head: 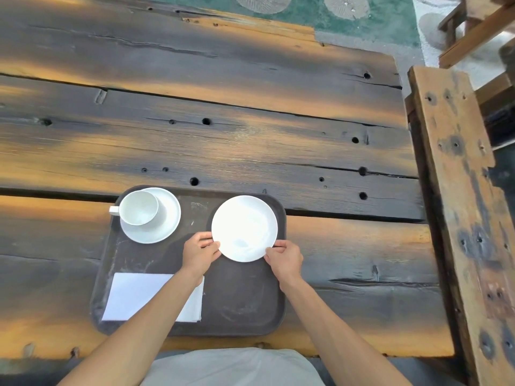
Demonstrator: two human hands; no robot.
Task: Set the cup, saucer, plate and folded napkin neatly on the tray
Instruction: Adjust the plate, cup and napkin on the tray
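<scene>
Tray [239, 302] on tabletop [195, 135]. Plate [244, 228] at tray's far right, pinched at its near rim by left grip [201, 252] and right grip [284, 257]. Cup [139, 207] on saucer [167, 221], far left. Napkin [133, 293] near left, partly under left forearm.

- Both bare forearms reach forward from the bottom of the view, converging toward the middle, sleeves not visible.
- The left hand [200, 250] lies palm down, knuckles up, fingers curled, with thumb and fingertips pinching the lower left rim of the plate [244, 228].
- The right hand [284, 257] mirrors it, knuckles up, fingers bent, thumb and forefinger closed on the plate's lower right rim.
- Both wrists are roughly straight, the hands level with each other and apart.
</scene>
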